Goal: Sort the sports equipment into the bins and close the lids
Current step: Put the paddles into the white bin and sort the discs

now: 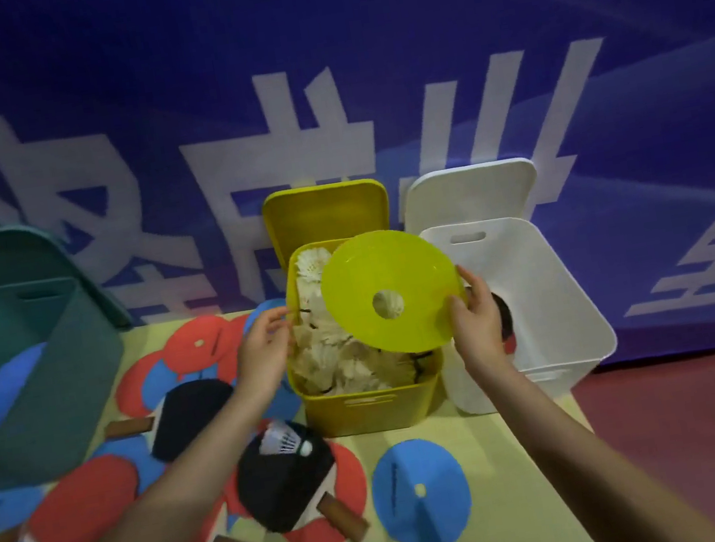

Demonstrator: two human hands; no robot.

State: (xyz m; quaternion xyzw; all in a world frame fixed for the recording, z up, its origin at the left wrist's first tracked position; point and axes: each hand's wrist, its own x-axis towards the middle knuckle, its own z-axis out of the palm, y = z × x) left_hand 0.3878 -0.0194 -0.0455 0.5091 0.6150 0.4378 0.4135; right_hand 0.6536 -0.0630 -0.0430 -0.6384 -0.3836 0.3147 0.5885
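Near the centre of the frame the person's right hand point(477, 322) pinches the right edge of a yellow-green disc cone point(391, 291), thumb on the near face and fingers behind, holding it tilted over the open yellow bin point(368, 401). That bin is packed with pale feather shuttlecocks point(335, 353), and one shows through the hole in the disc. Its yellow lid point(324, 213) stands up behind it. The left hand point(266, 354) is at the bin's left rim, fingers loosely curled and holding nothing; whether it touches the rim I cannot tell.

Just right of the yellow bin sits the open white bin point(552, 311), its white lid point(471, 193) propped behind; something dark and red lies inside, mostly hidden by the right hand. At the left edge of the frame stands a teal bin point(36, 397) with a blue disc inside.

On the pale mat point(501, 439) in the lower half lie red and blue discs, a blue disc cone point(419, 493) at lower centre, and table tennis paddles; a black paddle point(285, 485) carries a white shuttlecock point(281, 440).
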